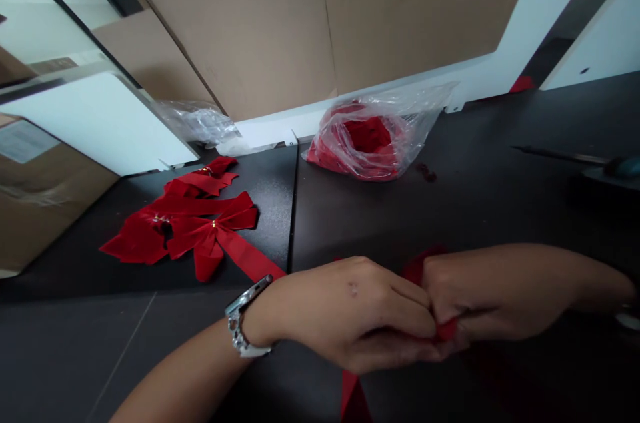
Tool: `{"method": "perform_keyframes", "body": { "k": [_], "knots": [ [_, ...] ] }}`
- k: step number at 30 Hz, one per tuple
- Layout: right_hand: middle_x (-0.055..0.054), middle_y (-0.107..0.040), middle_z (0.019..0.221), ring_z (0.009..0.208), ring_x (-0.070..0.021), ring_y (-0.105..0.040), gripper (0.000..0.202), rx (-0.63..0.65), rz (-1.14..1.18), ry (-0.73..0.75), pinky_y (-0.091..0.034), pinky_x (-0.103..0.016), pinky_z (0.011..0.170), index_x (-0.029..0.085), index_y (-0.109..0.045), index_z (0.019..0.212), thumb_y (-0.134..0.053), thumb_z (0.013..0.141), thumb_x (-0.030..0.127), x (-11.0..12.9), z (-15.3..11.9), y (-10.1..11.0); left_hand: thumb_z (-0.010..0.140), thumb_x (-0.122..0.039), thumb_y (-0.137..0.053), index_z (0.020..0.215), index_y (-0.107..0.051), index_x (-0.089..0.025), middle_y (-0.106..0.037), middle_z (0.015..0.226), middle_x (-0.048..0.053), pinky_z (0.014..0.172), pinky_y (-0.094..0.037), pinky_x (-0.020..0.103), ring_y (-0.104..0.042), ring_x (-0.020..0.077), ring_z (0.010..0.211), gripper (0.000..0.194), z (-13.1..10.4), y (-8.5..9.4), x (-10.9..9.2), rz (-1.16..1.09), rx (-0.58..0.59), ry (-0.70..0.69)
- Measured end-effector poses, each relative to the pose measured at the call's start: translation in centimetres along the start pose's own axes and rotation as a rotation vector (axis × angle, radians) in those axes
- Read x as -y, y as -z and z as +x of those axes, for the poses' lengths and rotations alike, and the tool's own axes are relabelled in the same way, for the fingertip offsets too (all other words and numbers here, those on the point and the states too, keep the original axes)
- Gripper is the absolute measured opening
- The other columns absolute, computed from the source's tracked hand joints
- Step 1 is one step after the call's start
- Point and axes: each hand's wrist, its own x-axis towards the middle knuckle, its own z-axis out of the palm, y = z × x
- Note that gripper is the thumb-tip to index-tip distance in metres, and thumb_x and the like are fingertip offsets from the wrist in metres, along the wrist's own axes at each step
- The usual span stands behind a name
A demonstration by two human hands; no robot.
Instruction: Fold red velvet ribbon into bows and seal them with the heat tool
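My left hand [365, 313], with a watch [247, 316] on its wrist, is closed on a red velvet ribbon [447, 329]. Fingers of my right hand [480, 296] pinch the same ribbon, and the two hands meet knuckle to knuckle. One ribbon tail [355, 396] hangs below my left hand, and more red cloth shows behind the knuckles. Most of the held piece is hidden by my fingers. Several red velvet bows [213, 226] with gold ties lie heaped on the dark tabletop to the left.
Toward the back of the dark table [480, 196] sits a clear plastic bag [370, 139] with red velvet inside. A pointed tool [565, 156] lies at the right. Crumpled clear plastic [200, 123], a cardboard box [45, 189] and a white-framed panel [330, 16] border the left and back.
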Motion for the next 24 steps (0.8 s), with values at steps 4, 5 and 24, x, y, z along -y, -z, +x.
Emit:
{"method": "perform_keyframes", "body": {
  "k": [4, 5, 24],
  "knots": [
    [0.003, -0.046, 0.058, 0.054, -0.0073, -0.041, 0.026, -0.104, -0.051, -0.031, -0.035, -0.02, 0.057, 0.016, -0.046, 0.063, -0.043, 0.088, 0.021, -0.1, -0.4, 0.7, 0.094, -0.032, -0.038, 0.072, -0.049, -0.014, -0.057, 0.076, 0.003, 0.063, -0.033, 0.02, -0.046, 0.0066, 0.069, 0.03, -0.2, -0.2, 0.2, 0.074, -0.132, 0.134],
    [0.002, -0.048, 0.059, 0.055, -0.0079, -0.043, 0.028, -0.155, -0.081, -0.043, -0.036, -0.02, 0.058, 0.015, -0.048, 0.065, -0.043, 0.091, 0.026, -0.1, -0.6, 0.9, 0.095, -0.033, -0.038, 0.073, -0.049, -0.014, -0.056, 0.075, 0.003, 0.062, -0.032, 0.02, -0.045, 0.0064, 0.068, 0.031, -0.3, -0.2, 0.2, 0.097, -0.184, 0.184],
    [-0.002, -0.06, 0.064, 0.057, -0.0089, -0.054, 0.027, -0.169, -0.123, -0.082, -0.042, -0.018, 0.059, 0.01, -0.064, 0.077, -0.05, 0.092, 0.029, -1.0, -1.2, 1.7, 0.092, -0.028, -0.041, 0.075, -0.053, -0.013, -0.056, 0.077, 0.001, 0.062, -0.031, 0.018, -0.044, 0.0049, 0.066, 0.025, 0.2, -1.0, 0.3, 0.128, -0.16, 0.405]
  ]
}}
